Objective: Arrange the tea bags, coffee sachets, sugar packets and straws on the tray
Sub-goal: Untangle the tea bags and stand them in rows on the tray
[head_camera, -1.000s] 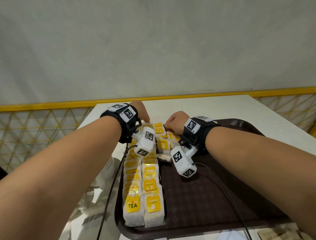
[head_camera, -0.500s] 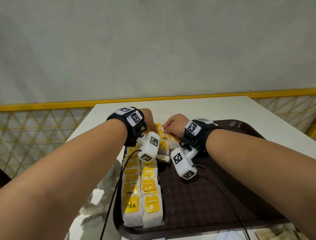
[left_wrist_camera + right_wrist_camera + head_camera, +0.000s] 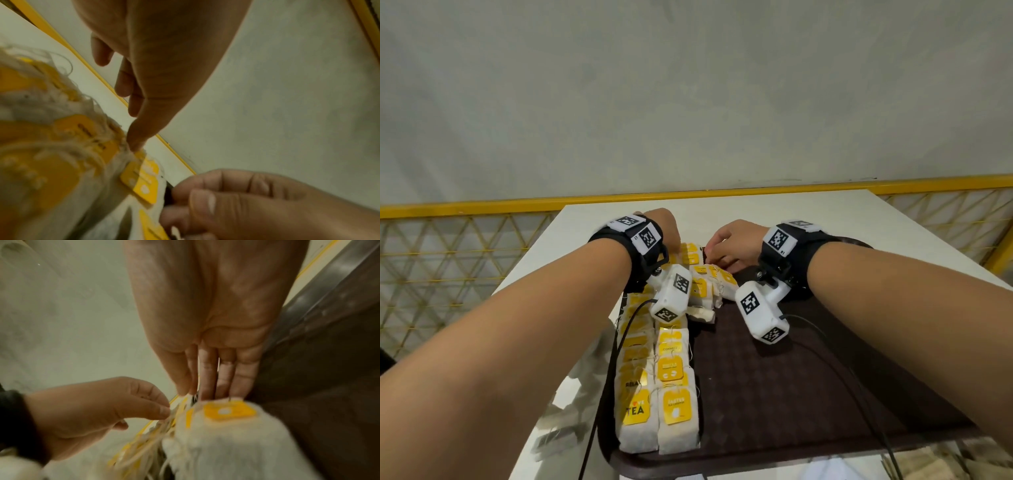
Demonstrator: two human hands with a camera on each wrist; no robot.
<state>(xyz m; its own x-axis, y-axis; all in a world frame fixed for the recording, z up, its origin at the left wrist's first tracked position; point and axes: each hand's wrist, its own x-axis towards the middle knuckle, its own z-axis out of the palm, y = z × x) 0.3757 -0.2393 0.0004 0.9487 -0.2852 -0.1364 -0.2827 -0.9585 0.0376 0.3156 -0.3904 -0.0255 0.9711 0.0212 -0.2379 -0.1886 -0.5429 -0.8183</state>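
Tea bags (image 3: pixel 690 265) at the far end of the tray (image 3: pixel 808 387) lie directly under both hands, their rows running near to far. The left hand (image 3: pixel 666 226) touches one with its fingertips (image 3: pixel 134 142), fingers loosely bent; the right hand (image 3: pixel 736 245) pinches another's far edge. Both are equally near. The bags are white, stringed, yellow-tagged, jumbled here, tidy nearer.

Bare forearms, no sleeves. Each wrist wears a black strap (image 3: pixel 789 253) topped with white square-code tags, and under it hangs a white camera block (image 3: pixel 761 313) — also tagged — trailing a black cable (image 3: pixel 835 359).
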